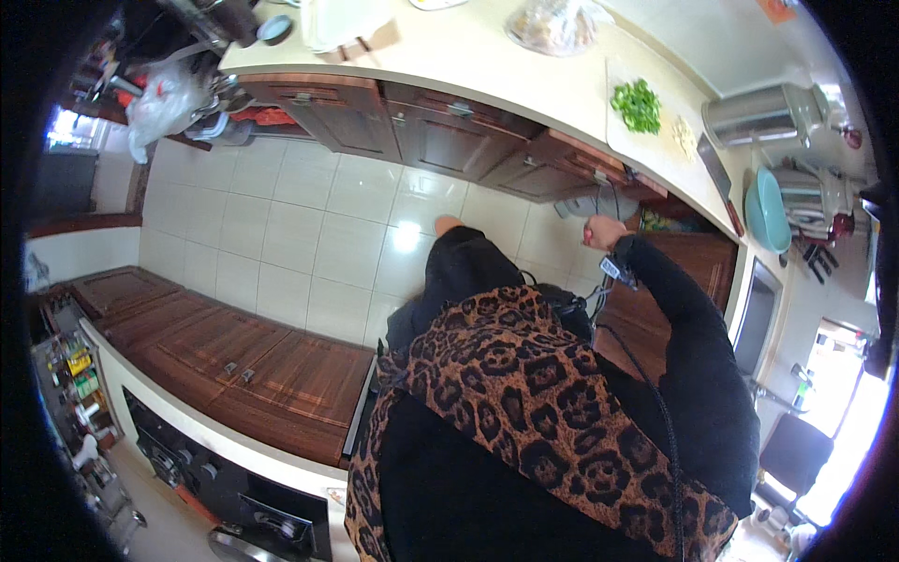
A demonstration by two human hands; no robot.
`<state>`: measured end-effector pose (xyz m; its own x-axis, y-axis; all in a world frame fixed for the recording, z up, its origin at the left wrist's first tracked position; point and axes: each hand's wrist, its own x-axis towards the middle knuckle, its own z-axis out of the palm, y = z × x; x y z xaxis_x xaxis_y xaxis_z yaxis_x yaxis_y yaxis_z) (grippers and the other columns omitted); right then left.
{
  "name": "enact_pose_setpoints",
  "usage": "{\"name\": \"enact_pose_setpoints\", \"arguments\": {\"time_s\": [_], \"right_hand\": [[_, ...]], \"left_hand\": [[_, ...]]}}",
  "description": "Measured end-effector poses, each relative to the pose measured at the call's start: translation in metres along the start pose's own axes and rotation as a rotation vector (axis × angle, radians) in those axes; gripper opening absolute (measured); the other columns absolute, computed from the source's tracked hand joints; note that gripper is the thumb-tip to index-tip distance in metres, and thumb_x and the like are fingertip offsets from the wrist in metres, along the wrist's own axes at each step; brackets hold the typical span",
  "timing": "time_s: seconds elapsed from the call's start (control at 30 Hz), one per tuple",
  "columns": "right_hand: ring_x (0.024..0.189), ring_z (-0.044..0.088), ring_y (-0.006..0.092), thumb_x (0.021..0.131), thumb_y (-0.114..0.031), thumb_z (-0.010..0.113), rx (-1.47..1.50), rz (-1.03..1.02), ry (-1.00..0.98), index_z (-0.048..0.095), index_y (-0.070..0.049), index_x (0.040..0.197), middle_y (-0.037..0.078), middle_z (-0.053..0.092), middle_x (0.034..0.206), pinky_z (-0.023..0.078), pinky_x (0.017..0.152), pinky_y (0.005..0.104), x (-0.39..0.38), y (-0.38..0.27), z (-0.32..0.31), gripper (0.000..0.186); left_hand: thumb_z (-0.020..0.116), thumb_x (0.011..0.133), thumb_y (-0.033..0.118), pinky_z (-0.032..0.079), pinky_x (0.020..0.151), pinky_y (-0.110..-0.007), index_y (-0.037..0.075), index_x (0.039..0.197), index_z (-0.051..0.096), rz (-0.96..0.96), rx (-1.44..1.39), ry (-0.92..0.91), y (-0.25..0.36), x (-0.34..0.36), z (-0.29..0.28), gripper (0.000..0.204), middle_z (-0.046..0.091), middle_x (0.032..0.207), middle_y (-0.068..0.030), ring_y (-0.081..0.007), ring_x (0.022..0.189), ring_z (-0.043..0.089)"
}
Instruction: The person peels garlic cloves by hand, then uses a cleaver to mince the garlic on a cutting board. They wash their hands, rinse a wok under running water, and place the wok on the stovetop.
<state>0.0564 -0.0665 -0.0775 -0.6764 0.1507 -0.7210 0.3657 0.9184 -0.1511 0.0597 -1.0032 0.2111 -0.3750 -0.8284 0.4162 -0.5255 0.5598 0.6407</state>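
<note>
My right hand [607,232] is closed, low in front of the cabinets below the right end of the counter. Something small and red shows at its fingertips; I cannot make out what it is. The sleeve is black, with a tag strapped at the wrist. Beside the hand are a pale object [576,206] near the floor, dark cables, and a cabinet door [679,290] lower down. My left hand is out of sight. A leopard-print garment [552,375] covers my front.
Above, the counter [449,75] bears a cutting board with chopped greens [637,105], a knife [714,169], a plastic bag [552,26] and a turquoise bowl [768,211]. A stove [215,478] stands lower left. Tiled floor [300,225] lies between the cabinet rows.
</note>
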Motion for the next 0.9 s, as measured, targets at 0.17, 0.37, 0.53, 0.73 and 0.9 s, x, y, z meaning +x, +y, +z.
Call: {"name": "enact_pose_setpoints", "arguments": {"time_s": [0.17,0.37,0.53,0.73,0.9], "right_hand": [[0.089,0.067,0.0371,0.076,-0.026,0.068,-0.016,0.133,0.046,0.068,-0.004,0.086,0.019,0.069,0.090,0.054,0.074,0.0458,0.019,0.032,-0.016,0.025],[0.082,0.069,0.0318,0.078,-0.025,0.066,-0.220,0.032,-0.045,0.069,0.001,0.087,0.022,0.069,0.083,0.053,0.071,0.0448,0.003,0.051,-0.034,0.027],[0.051,0.059,0.0254,0.084,-0.027,0.060,0.373,-0.311,0.018,0.062,-0.001,0.064,0.011,0.058,0.052,0.048,0.059,0.0414,0.061,0.014,-0.035,0.033],[0.062,0.060,0.0149,0.090,-0.018,0.065,0.473,-0.557,-0.006,0.067,0.002,0.089,0.010,0.062,0.069,0.048,0.058,0.0306,0.115,-0.181,-0.081,0.020],[0.068,0.060,0.0074,0.093,-0.010,0.062,0.399,-0.977,-0.191,0.065,0.003,0.099,0.004,0.065,0.077,0.048,0.061,0.0228,0.079,-0.390,-0.129,0.014]], "left_hand": [[0.055,0.097,0.036,0.047,0.087,-0.034,-0.001,0.116,0.063,0.008,0.011,-0.055,0.040,0.003,0.038,0.042,0.062,0.107,-0.0098,-0.0202,0.096,0.060],[0.057,0.096,0.037,0.047,0.084,-0.034,-0.001,0.114,0.064,0.001,0.016,-0.086,0.047,0.016,0.049,0.042,0.062,0.104,-0.0092,-0.0198,0.093,0.059],[0.059,0.095,0.037,0.047,0.082,-0.034,-0.001,0.113,0.064,-0.081,-0.017,-0.042,0.021,0.037,-0.018,0.043,0.061,0.101,-0.0086,-0.0194,0.091,0.059],[0.060,0.094,0.038,0.047,0.080,-0.033,-0.001,0.112,0.064,-0.208,-0.087,0.025,-0.075,0.012,-0.155,0.043,0.061,0.099,-0.0080,-0.0190,0.089,0.058],[0.062,0.093,0.039,0.047,0.078,-0.033,-0.001,0.111,0.065,-0.212,-0.190,-0.003,-0.101,-0.005,-0.163,0.044,0.061,0.096,-0.0074,-0.0187,0.086,0.058]]}}
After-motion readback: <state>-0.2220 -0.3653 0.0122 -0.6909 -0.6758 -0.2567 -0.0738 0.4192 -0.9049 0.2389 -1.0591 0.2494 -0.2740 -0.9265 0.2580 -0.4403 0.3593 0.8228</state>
